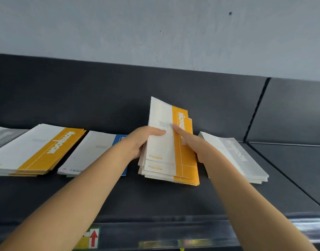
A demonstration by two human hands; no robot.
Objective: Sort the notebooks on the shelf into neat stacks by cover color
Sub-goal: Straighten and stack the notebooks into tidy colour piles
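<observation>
1. Holding: left grip (143,140) clasps the left edge of the orange notebook bundle (161,151), thumb on the cover. The right grip (193,142) holds the right edge, forefinger laid along the cover. The bundle is tilted up over the shelf (155,200), between the blue stack (94,149) and the grey stack (237,156).
2. Risk: bundle edges are staggered, so a slack hold could let lower copies slide out and fan.
3. Risk: the orange stack (37,151) lies far left, and setting down here would leave two orange piles.
4. Risk: carrying leftward could knock the blue stack askew.
</observation>
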